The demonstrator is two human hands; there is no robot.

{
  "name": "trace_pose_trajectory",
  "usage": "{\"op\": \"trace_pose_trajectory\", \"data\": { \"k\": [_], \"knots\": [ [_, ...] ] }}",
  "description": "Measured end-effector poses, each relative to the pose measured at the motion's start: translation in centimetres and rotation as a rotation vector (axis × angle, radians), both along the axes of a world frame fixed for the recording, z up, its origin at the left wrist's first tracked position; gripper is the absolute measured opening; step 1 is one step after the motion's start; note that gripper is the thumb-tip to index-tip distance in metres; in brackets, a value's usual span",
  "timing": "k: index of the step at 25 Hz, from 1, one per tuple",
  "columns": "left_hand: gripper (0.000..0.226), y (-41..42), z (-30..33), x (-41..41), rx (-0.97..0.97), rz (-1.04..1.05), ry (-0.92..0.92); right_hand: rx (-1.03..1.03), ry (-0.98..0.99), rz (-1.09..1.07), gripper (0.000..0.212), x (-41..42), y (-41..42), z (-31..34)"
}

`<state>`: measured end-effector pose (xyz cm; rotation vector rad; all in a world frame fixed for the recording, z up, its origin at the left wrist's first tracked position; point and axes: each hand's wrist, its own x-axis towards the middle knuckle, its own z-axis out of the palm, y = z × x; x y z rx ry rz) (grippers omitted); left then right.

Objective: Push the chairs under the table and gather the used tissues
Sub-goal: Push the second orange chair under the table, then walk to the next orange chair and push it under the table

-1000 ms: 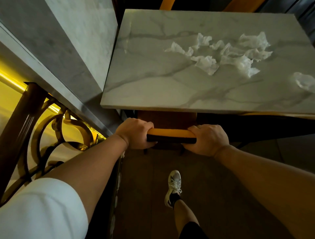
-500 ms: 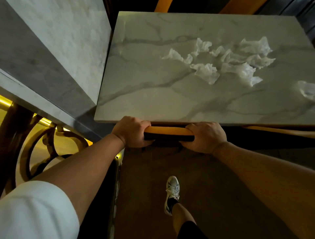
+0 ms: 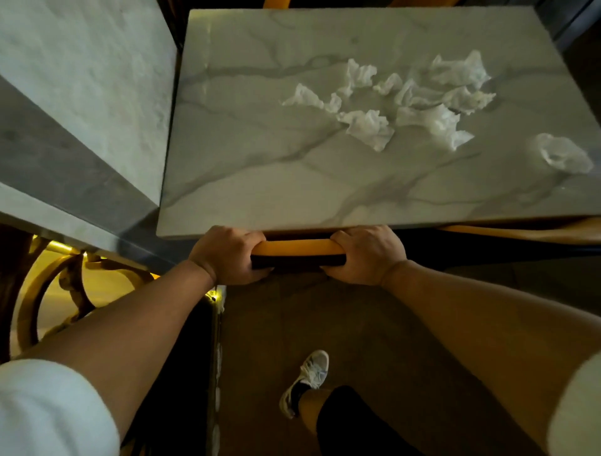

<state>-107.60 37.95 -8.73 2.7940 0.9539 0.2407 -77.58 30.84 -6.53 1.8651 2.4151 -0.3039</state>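
Observation:
A chair's orange top rail (image 3: 297, 248) lies right against the near edge of the marble table (image 3: 260, 182); the rest of the chair is hidden beneath it. My left hand (image 3: 227, 254) grips the rail's left end and my right hand (image 3: 369, 254) grips its right end. Several crumpled white tissues (image 3: 370, 127) lie scattered over the table's far right part. A separate crumpled clear wrapper or tissue (image 3: 564, 156) sits near the right edge.
A second chair's orange rail (image 3: 533, 232) pokes out under the table's right near edge. More orange chair backs (image 3: 276, 3) show beyond the far edge. A marble ledge (image 3: 65, 97) and an ornate gold railing (image 3: 65, 293) bound the left. My shoe (image 3: 309, 380) stands on the dark floor.
Both hands have pushed the chair forward. Its rail went from a gap short of the table to touching the near edge, and the seat has disappeared underneath.

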Motion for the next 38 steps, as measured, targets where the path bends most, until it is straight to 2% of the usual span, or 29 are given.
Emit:
{"op": "trace_pose_trajectory", "data": {
  "k": [5, 11, 14, 16, 18, 20, 22, 24, 26, 28, 30, 34, 38],
  "knots": [
    [0.065, -0.5, 0.8, 0.6, -0.082, 0.056, 0.091, -0.026, 0.038, -0.005, 0.058, 0.0, -0.4, 0.9],
    [0.072, -0.6, 2.5, 1.5, -0.297, 0.17, 0.349, -0.121, 0.09, -0.01, 0.07, 0.4, -0.3, 1.4],
    [0.093, -0.7, 4.2, 2.8, -0.536, 0.24, 0.507, -0.185, 0.284, 0.064, 0.068, 1.9, -1.0, 2.7],
    [0.108, -0.4, 6.2, 5.5, -0.628, 0.187, 0.459, -0.119, 0.373, 0.015, 0.068, 4.3, -2.6, 2.8],
    [0.11, -0.5, 7.7, 10.9, -0.614, 0.092, 0.41, -0.084, 0.327, -0.113, 0.072, 8.0, -5.2, 2.2],
    [0.094, -1.0, 7.9, 18.1, -0.535, -0.034, 0.403, -0.12, 0.245, -0.319, 0.079, 12.6, -8.2, 1.2],
    [0.09, -1.9, 7.3, 25.9, -0.445, -0.189, 0.351, -0.144, 0.188, -0.495, 0.083, 17.2, -11.3, 0.8],
    [0.088, -3.7, 6.6, 33.4, -0.348, -0.373, 0.292, -0.101, 0.164, -0.502, 0.083, 20.6, -14.2, 1.2],
    [0.075, -6.3, 5.6, 39.6, -0.247, -0.567, 0.233, -0.055, 0.177, -0.492, 0.083, 22.9, -16.7, 1.4],
    [0.069, -9.4, 4.3, 43.9, -0.207, -0.686, 0.214, -0.066, 0.185, -0.54, 0.085, 25.4, -19.3, 1.0],
    [0.072, -11.9, 2.5, 47.5, -0.279, -0.718, 0.219, -0.126, 0.162, -0.615, 0.083, 29.1, -22.3, 0.2],
    [0.072, -15.6, -1.8, 56.4, -0.418, -0.761, 0.275, -0.31, 0.137, -0.927, 0.086, 39.2, -28.1, -0.5],
    [0.08, -18.3, -3.9, 65.8, -0.458, -0.624, 0.349, -0.43, 0.207, -1.143, 0.083, 46.7, -30.5, 0.1]
  ]
}}
